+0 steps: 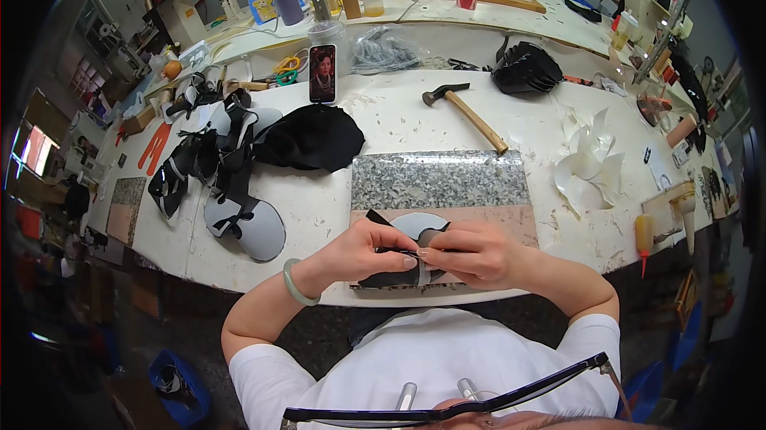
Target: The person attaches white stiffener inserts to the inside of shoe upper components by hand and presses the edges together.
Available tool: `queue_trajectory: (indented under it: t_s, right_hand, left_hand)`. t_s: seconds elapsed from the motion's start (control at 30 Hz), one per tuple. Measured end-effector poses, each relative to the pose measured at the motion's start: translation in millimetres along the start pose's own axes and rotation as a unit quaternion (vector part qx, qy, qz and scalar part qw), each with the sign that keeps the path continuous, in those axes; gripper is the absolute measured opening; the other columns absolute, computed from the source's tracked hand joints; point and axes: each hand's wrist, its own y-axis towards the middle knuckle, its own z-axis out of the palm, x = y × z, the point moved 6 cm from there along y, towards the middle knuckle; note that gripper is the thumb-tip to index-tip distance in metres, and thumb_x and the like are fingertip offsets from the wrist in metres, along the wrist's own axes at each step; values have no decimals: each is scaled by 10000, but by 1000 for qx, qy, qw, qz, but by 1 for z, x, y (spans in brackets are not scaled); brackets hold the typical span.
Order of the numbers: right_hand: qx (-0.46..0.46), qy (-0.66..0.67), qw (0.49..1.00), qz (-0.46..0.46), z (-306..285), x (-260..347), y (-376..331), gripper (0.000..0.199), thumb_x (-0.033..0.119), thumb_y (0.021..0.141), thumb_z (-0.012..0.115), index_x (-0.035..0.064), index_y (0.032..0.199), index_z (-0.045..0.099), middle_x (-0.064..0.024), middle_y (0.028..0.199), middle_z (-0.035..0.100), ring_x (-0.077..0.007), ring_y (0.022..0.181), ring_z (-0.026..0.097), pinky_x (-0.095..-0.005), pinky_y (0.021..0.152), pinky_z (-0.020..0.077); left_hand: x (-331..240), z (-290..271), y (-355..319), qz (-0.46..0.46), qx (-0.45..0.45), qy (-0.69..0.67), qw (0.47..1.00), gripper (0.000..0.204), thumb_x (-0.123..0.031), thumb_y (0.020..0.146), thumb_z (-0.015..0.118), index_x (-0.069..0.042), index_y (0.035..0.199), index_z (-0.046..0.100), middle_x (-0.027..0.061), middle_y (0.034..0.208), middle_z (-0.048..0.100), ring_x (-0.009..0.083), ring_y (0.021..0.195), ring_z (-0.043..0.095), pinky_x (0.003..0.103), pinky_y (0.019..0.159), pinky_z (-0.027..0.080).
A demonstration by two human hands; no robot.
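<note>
Close together at the table's front edge, both hands pinch at a black shoe upper (391,278) with a light grey sole-shaped part (416,224). My left hand (361,248), with a pale green bangle above its wrist, has thumb and forefinger closed on the black edge. From the other side my right hand (477,254) pinches the same spot, its fingertips nearly touching the left ones. A narrow pale strip (423,272) shows just below the fingertips. The hands hide much of the upper, which rests over a speckled stone slab (439,179) with a pinkish near part.
A hammer (477,120) lies beyond the slab. Leftward are black uppers (215,151), a grey sole-shaped piece (259,230), black material (311,139) and a standing phone (322,75). To the right are curled white sheets (590,163) and a yellow applicator bottle (644,234).
</note>
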Motion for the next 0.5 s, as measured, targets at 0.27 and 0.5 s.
queue_trajectory:
  t_s: [0.27,0.5]
  right_hand:
    - [-3,47,999,25,2,5,-2,338,16,675,700,45,1008,649,-51,858,598,-183,712,593,-295,578,484]
    - [180,307,827,436,23,-24,-20,226,231,870,635,59,1004,694,-99,799,674,-146,689,615,-281,617,480]
  left_hand:
    - [-16,2,-7,58,19,107,992,139,-116,859,626,-16,908,710,33,712,666,63,640,536,237,598,440]
    - [-30,10,-20,176,7,290,941,82,-114,771,676,-86,833,721,-13,581,594,99,491,357,290,659,266]
